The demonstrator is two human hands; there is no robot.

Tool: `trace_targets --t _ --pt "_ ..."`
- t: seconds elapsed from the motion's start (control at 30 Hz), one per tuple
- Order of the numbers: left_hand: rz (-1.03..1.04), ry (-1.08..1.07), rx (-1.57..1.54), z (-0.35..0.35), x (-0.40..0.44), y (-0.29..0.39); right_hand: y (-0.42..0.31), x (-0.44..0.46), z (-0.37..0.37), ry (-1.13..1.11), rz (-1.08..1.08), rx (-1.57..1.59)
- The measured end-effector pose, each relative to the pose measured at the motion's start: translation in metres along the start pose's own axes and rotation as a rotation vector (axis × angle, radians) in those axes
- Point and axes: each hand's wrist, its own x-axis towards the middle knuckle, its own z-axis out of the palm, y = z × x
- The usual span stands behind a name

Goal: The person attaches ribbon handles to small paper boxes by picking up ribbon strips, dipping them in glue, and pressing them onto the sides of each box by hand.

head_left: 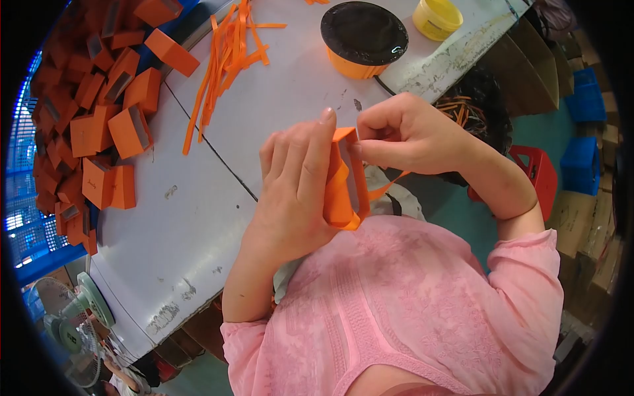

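Observation:
An orange open box (341, 191) is held in front of my chest, its open side tilted toward the right. My left hand (294, 168) is wrapped around it from the left, fingers on the far side. At the upper right rim of the box, my right hand (413, 135) is closed, with thumb and curled index finger touching the edge. Exactly what sits between those fingertips is partly hidden. A thin orange strip (389, 185) runs from the box's right side and hangs below my right hand.
A pile of orange boxes (99, 132) lies on the table's left, beside a blue basket (26, 218). Loose orange strips (228, 59) lie at the back, near a black-topped orange tub (363, 39) and a yellow tub (437, 18). A fan (72, 323) stands lower left.

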Motion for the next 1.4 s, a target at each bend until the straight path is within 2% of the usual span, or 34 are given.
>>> trace_targets --t 0.13,0.27,0.37,0.43,0.5,0.53,0.57,0.6,0.63,0.7,0.73,0.77,0.8,0.83,0.9,0.93,1.0,1.03,1.1,1.27,1.33,1.37,1.4 --pt "0.027 0.004 0.133 0.002 -0.004 0.001 0.004 0.0 0.008 0.068 -0.054 -0.223" --pt "0.076 -0.028 0.273 0.003 -0.009 -0.002 0.017 0.005 0.008 0.011 -0.144 -0.058" --pt "0.069 -0.061 0.279 0.0 -0.013 0.002 0.023 0.01 0.018 -0.018 -0.047 -0.079" --pt "0.057 -0.077 0.278 -0.003 -0.017 0.002 0.027 0.013 0.028 0.003 -0.017 0.093" --pt "-0.019 -0.032 0.122 -0.008 -0.024 0.001 0.018 0.016 0.03 -0.06 -0.007 0.043" --pt "-0.05 -0.01 0.146 -0.014 -0.029 0.003 0.014 0.021 0.032 -0.117 0.004 -0.004" --pt "-0.133 0.004 0.05 -0.022 -0.036 0.006 0.014 0.026 0.036 -0.169 -0.014 -0.015" --pt "-0.222 0.026 -0.042 -0.031 -0.046 0.009 0.017 0.031 0.039 -0.163 -0.016 0.156" --pt "-0.268 0.058 -0.001 -0.041 -0.061 0.011 0.021 0.037 0.042 -0.163 -0.011 0.331" --pt "-0.484 0.131 -0.245 -0.066 -0.1 0.02 0.026 0.048 0.043 -0.106 0.004 0.432" --pt "-0.514 0.154 -0.204 -0.081 -0.127 0.03 0.033 0.054 0.042 -0.06 -0.074 0.266" --pt "-0.702 0.137 -0.21 -0.095 -0.154 0.041 0.043 0.06 0.039 0.028 -0.175 0.056" --pt "-0.802 0.13 -0.203 -0.112 -0.178 0.054 0.043 0.062 0.043 0.106 -0.201 -0.012" --pt "-0.902 0.122 -0.197 -0.129 -0.201 0.067 0.05 0.063 0.042 0.081 -0.175 0.069" --pt "-1.072 -0.39 0.193 -0.163 -0.234 0.089 0.062 0.067 0.043 0.046 -0.158 0.16" --pt "-1.083 -0.388 0.21 -0.174 -0.239 0.09 0.065 0.069 0.046 0.082 -0.144 0.18" --pt "-1.172 -0.243 0.356 -0.188 -0.25 0.094 0.062 0.072 0.053 0.103 -0.142 0.194" --pt "-1.193 -0.145 0.378 -0.192 -0.251 0.083 0.059 0.073 0.054 0.142 -0.121 0.164" --pt "-1.057 -0.023 0.585 -0.193 -0.235 0.043 0.058 0.072 0.057 0.179 -0.114 0.135" --pt "-0.761 0.179 0.9 -0.225 -0.172 -0.114 0.064 0.07 0.059 0.251 -0.194 0.1" --pt "-0.681 0.215 1.089 -0.259 -0.149 -0.208 0.063 0.067 0.061 0.299 -0.226 0.032" --pt "-0.623 0.232 1.215 -0.267 -0.15 -0.234 0.063 0.067 0.063 0.306 -0.261 -0.024" --pt "-0.607 0.24 1.198 -0.27 -0.152 -0.245 0.063 0.066 0.063 0.326 -0.255 -0.037"
